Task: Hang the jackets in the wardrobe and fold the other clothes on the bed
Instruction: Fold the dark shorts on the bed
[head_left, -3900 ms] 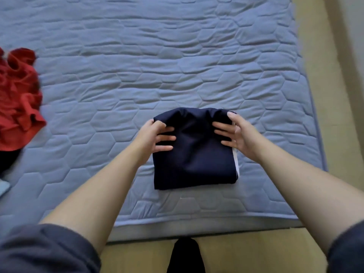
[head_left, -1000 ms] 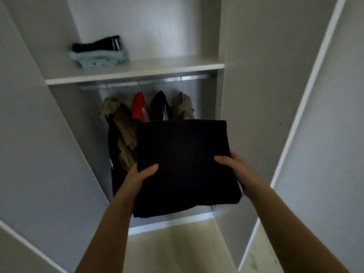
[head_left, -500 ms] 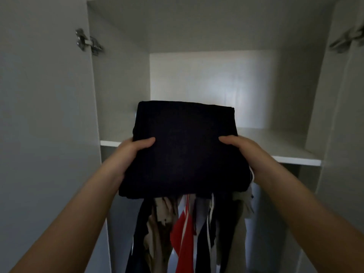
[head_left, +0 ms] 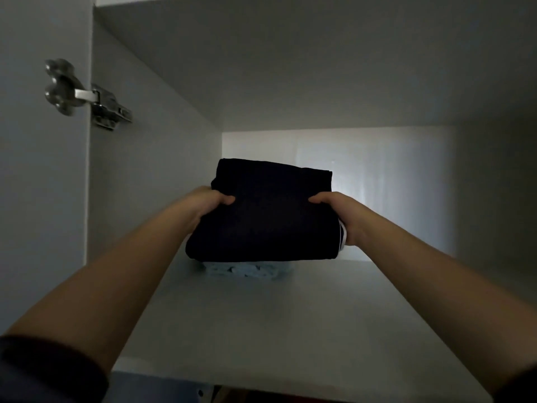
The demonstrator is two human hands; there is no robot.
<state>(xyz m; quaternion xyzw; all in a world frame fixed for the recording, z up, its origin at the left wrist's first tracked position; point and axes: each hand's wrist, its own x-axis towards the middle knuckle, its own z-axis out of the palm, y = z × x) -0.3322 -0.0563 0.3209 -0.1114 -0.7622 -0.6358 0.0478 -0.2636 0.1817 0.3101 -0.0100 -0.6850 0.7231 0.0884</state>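
A folded dark navy garment [head_left: 268,213] sits deep inside the upper wardrobe compartment, on top of a folded light blue garment [head_left: 247,270] that shows only at its front edge. My left hand [head_left: 207,203] grips the navy garment's left side, thumb on top. Its right side is gripped the same way by my right hand [head_left: 343,212], beside a white stripe at that corner. Both arms reach in over the white shelf [head_left: 261,330].
The compartment's left wall [head_left: 151,170] and ceiling [head_left: 290,62] close in around the stack. A metal door hinge [head_left: 84,94] juts out at the upper left. Bare shelf lies in front of and to the right of the stack.
Both hands have carried the navy garment forward from in front of the shelf into the compartment and lowered it onto the light blue garment. The hanging jackets have dropped out of view.
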